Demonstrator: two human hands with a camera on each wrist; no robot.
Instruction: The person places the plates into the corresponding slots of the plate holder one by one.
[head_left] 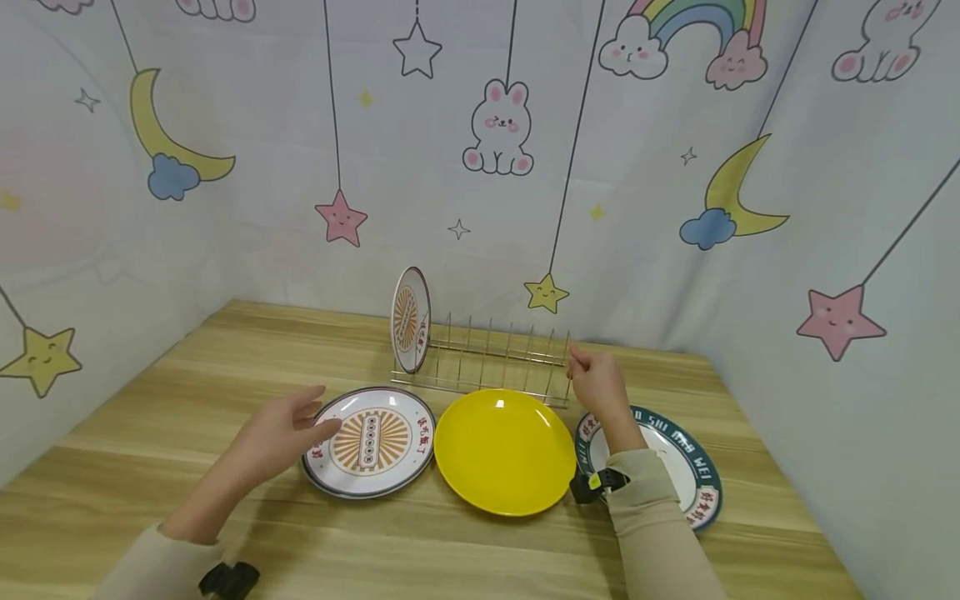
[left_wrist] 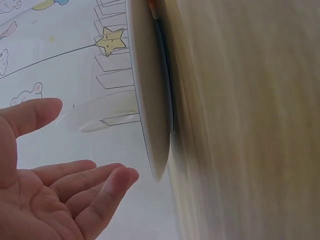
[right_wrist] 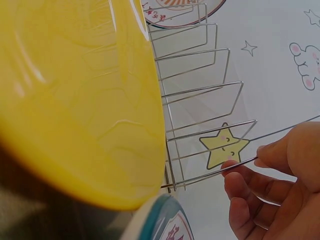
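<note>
Sleeve (head_left: 663, 542), teal-rimmed plate (head_left: 681, 463) lettered "SHI", "WEI"

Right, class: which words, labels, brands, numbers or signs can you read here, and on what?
"O SHI": green-rimmed plate, first word partly hidden.
"WEI": same rim, twice.
Word after "SHI" and that rim's red characters: too blurred.
Flat sunburst plate and upright plate: characters too small or blurred.
Yellow plate: no text visible.

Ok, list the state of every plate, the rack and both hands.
Wire rack: standing, mostly unfilled
Racked plate: upright on edge
Front sunburst plate: face up, empty
Yellow plate: face up, empty
Teal-rimmed plate: face up, partly hidden
Left hand: relaxed, holding nothing
Right hand: pinching the rack's end wire
</note>
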